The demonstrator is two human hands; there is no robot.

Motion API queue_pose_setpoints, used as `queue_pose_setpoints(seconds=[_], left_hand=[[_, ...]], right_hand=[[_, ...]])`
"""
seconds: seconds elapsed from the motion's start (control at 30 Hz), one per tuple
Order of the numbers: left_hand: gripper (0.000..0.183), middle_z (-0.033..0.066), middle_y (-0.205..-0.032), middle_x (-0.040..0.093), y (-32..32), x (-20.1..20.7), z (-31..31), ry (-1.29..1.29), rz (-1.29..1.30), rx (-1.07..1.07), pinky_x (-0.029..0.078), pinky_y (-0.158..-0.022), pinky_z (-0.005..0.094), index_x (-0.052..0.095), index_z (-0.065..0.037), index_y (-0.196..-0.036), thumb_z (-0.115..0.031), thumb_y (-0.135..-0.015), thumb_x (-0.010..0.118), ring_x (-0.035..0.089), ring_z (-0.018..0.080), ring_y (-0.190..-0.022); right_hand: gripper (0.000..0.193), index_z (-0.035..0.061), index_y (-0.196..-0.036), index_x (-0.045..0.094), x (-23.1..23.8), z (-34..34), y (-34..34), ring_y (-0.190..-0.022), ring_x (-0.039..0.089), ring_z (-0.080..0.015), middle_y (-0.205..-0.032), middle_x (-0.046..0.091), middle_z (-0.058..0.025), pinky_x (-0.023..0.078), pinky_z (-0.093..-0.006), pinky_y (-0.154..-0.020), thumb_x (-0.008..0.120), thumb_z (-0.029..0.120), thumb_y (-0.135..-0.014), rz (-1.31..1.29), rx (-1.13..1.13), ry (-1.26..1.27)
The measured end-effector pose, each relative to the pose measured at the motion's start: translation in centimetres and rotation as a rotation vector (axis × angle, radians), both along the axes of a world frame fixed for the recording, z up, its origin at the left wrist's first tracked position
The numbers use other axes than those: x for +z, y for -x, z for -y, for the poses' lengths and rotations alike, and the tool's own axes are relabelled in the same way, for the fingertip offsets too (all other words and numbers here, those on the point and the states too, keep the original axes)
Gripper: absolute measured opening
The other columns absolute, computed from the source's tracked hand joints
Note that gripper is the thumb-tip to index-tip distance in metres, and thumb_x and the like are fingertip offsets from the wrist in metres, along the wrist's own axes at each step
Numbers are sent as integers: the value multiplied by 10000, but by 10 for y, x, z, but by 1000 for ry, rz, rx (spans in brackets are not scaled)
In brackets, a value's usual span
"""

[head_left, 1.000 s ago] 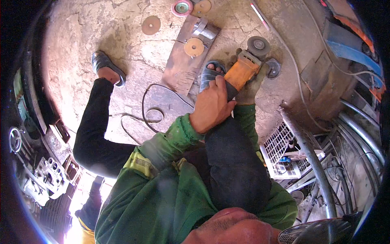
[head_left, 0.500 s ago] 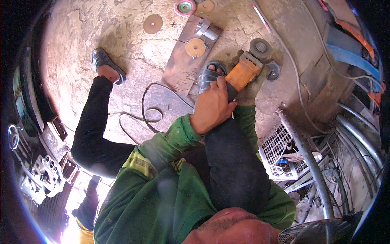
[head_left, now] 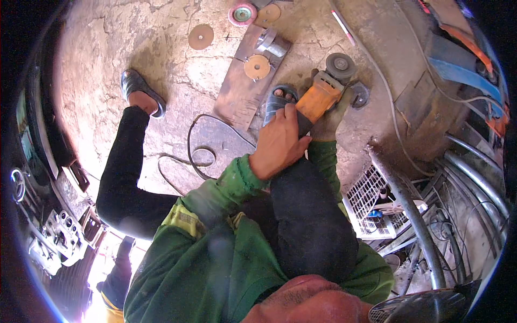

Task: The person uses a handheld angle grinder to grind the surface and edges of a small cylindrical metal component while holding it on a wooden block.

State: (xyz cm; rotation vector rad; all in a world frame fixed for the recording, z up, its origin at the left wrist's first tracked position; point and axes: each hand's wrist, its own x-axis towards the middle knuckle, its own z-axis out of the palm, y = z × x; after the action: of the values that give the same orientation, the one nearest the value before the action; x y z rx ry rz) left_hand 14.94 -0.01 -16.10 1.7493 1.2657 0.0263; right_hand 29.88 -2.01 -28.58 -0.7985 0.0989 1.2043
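Note:
An orange angle grinder with a grey disc at its head lies across in front of me. My left hand is closed round its dark rear end, fingers on top, above my bent knee. On the grinder's far right side, my right hand holds it from beneath. Most of that hand is hidden by the tool; only its wrist and some dark fingertips near the head show. Close to the grinder is my sandalled foot. Just right of the disc lies a small dark curved piece.
A brown metal plate on the floor bears a tan disc and a metal cylinder part. Beyond are a brown disc and a pink-rimmed wheel. Cables snake about. Right stand a white crate and metal pipes.
The whole view has shifted slightly. Both hands keep their hold on the angle grinder, which stays in nearly the same place.

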Motion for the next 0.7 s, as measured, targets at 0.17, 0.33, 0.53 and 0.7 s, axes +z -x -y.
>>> queue_pose_setpoints(seconds=[0.17, 0.33, 0.53, 0.7], left_hand=[[654, 329, -1140, 613, 1, 4, -2, 8, 17, 13, 546, -832, 565, 438, 51, -1270, -311, -848, 781, 646, 518, -996], [713, 305, -1241, 581, 1, 8, -7, -36, 50, 1, 534, -896, 542, 437, 46, -1357, -274, -829, 794, 611, 495, -1102], [766, 288, -1300, 544, 1, 10, -8, -121, 87, 41, 513, -971, 505, 442, 37, -1417, -246, -810, 815, 576, 478, -1166], [774, 293, -1296, 542, -3, 11, -9, -124, 96, 44, 503, -987, 502, 435, 48, -1423, -226, -810, 819, 567, 490, -1169]], right_hand=[[713, 94, -1455, 510, 11, -1, 2, -1257, 590, -291, -1399, 610, -118, 473, -434, -1089, 387, 662, -1042, 37, 63, -10], [743, 93, -1458, 506, 7, 0, 3, -1245, 600, -292, -1404, 609, -119, 498, -443, -1060, 393, 688, -1027, -3, 36, -50], [769, 73, -1429, 536, 1, 0, 8, -1202, 632, -294, -1361, 639, -129, 521, -444, -1034, 391, 707, -1019, -66, -7, -7], [768, 94, -1491, 490, 0, 2, 6, -1275, 597, -308, -1442, 588, -151, 498, -447, -1079, 396, 695, -1021, -317, 97, -294]])
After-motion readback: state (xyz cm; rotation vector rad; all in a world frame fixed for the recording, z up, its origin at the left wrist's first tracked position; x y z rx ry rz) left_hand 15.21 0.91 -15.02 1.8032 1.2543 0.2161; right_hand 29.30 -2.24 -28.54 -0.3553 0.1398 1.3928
